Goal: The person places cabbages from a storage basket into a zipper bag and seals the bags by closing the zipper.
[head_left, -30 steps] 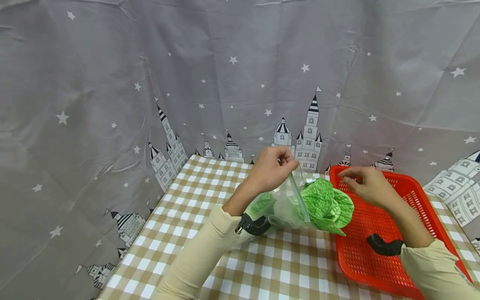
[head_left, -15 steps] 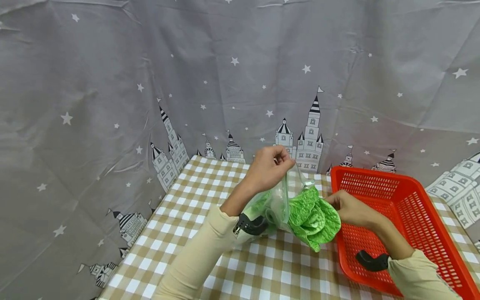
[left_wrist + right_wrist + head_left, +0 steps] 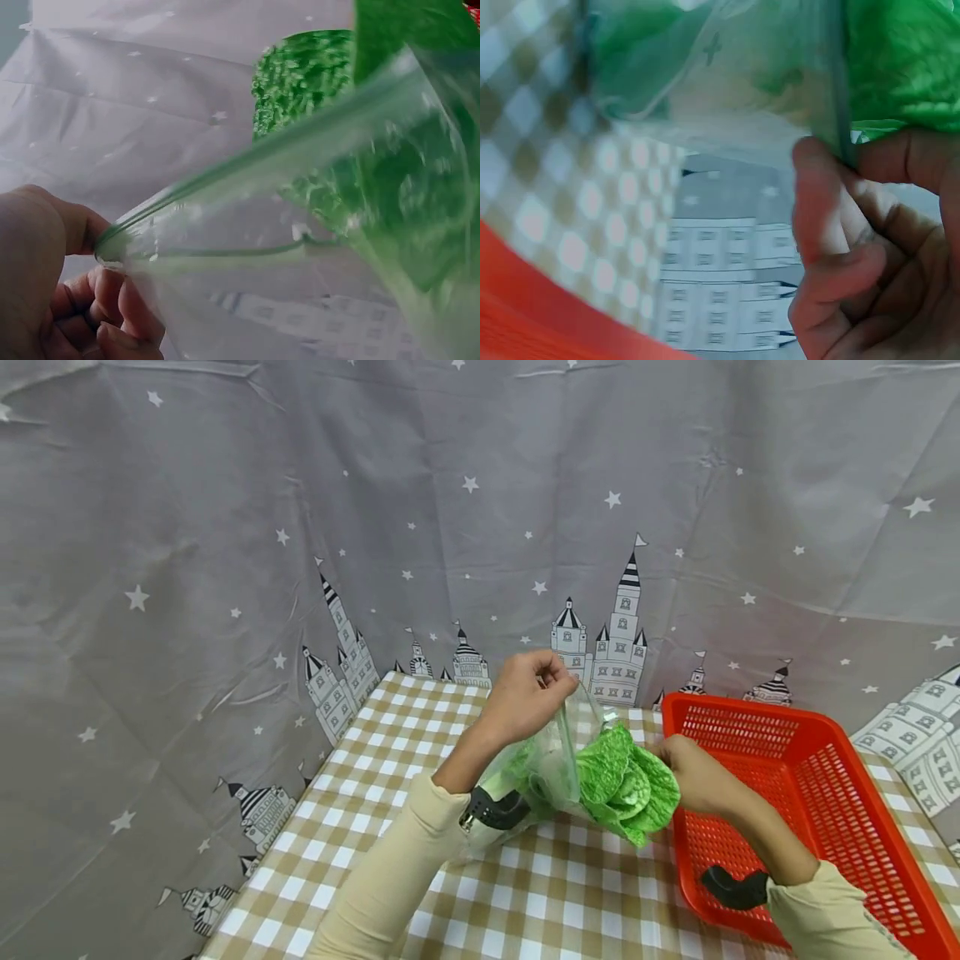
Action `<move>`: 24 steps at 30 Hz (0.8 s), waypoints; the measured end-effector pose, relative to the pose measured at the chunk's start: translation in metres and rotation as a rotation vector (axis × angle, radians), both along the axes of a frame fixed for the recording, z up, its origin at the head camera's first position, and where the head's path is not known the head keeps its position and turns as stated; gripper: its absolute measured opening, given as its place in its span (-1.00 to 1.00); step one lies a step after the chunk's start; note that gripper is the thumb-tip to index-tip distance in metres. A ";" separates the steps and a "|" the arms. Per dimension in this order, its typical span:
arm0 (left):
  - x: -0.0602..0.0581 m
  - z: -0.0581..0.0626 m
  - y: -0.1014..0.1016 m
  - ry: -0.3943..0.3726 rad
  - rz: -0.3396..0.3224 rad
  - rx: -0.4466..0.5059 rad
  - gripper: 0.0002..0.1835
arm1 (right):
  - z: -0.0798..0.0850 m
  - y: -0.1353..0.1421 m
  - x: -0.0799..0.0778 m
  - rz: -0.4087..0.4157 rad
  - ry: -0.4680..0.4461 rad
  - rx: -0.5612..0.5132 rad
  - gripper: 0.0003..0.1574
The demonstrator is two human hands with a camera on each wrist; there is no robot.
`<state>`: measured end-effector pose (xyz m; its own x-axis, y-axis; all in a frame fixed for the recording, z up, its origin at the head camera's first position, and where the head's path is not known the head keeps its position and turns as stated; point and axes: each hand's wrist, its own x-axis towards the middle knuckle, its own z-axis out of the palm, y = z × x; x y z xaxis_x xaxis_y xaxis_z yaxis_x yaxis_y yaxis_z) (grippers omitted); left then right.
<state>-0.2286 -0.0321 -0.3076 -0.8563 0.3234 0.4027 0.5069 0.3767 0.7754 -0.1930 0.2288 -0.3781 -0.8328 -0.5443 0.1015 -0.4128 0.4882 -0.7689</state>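
Observation:
A clear zip bag (image 3: pixel 567 752) with a green-tinted strip along its mouth lies partly around a green leafy cabbage (image 3: pixel 630 785). The cabbage's leafy end sticks out of the mouth to the right, while its pale stalk end shows through the plastic. My left hand (image 3: pixel 521 702) pinches one top corner of the mouth between thumb and fingers, lifting it. In the right wrist view, thumb and forefinger of my right hand (image 3: pixel 877 240) pinch the bag's strip edge. From the head view, the right fingertips are hidden behind the leaves.
To the right stands a red perforated plastic basket (image 3: pixel 738 727), its left rim just beneath the right forearm. A brown-and-white checked cloth (image 3: pixel 555 927) covers the table. Behind it hangs a grey curtain (image 3: pixel 465 527) printed with stars and castles.
My right hand has come left and down from over the basket to the bag's mouth and pinches its edge. The cabbage's leafy end has shifted slightly left. The left hand has moved slightly left, keeping its corner.

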 end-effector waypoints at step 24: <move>0.022 0.060 -0.050 0.061 0.202 0.229 -0.82 | 0.134 -0.009 0.002 -0.349 0.279 -0.217 -0.71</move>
